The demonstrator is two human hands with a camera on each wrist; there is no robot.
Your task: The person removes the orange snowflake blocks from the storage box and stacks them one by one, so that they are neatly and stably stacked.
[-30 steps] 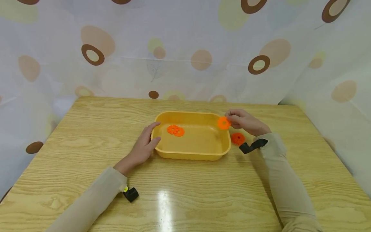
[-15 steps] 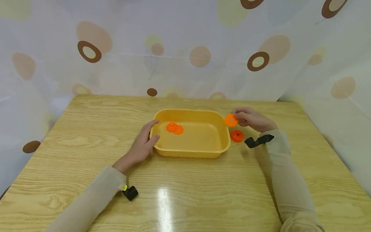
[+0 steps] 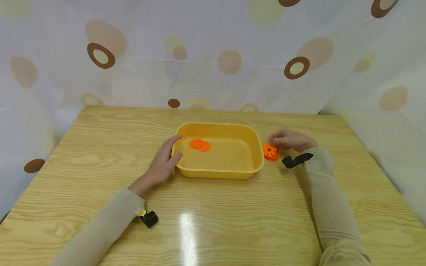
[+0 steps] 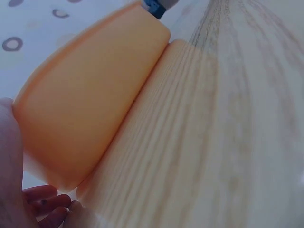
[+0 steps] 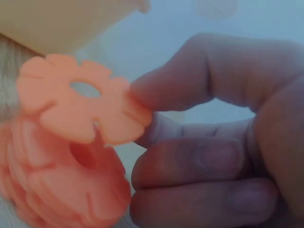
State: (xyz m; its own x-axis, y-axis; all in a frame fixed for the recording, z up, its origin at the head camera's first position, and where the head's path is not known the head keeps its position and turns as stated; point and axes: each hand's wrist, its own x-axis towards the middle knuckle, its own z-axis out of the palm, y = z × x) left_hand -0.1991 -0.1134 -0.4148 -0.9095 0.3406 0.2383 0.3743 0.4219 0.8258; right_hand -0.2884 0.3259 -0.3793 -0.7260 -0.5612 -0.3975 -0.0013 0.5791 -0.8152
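My right hand [image 3: 288, 140] pinches an orange flower-shaped slotted disc [image 3: 269, 149] by its edge, between thumb and index finger. In the right wrist view that disc [image 5: 52, 104] is tilted, just above a stack of similar discs [image 5: 71, 190]; whether they touch I cannot tell. This stack [image 3: 273, 157] sits on the table, close to the right end of a yellow plastic tray [image 3: 219, 174]. My left hand [image 3: 162, 159] holds the tray's left end, thumb and index finger at the rim, other fingers curled by the outer wall. Two overlapping orange discs [image 3: 200, 145] lie inside the tray, towards its left.
The wooden table [image 3: 226, 210] carries the tray and runs back to a patterned curtain [image 3: 199, 51]. A black wrist camera [image 3: 296, 160] sticks out from my right cuff, low beside the stack. Another black camera [image 3: 149, 219] hangs by my left cuff.
My right hand has carried the pinched disc from over the tray's right rim, rightward and then down to the stack. The left hand keeps its hold on the tray.
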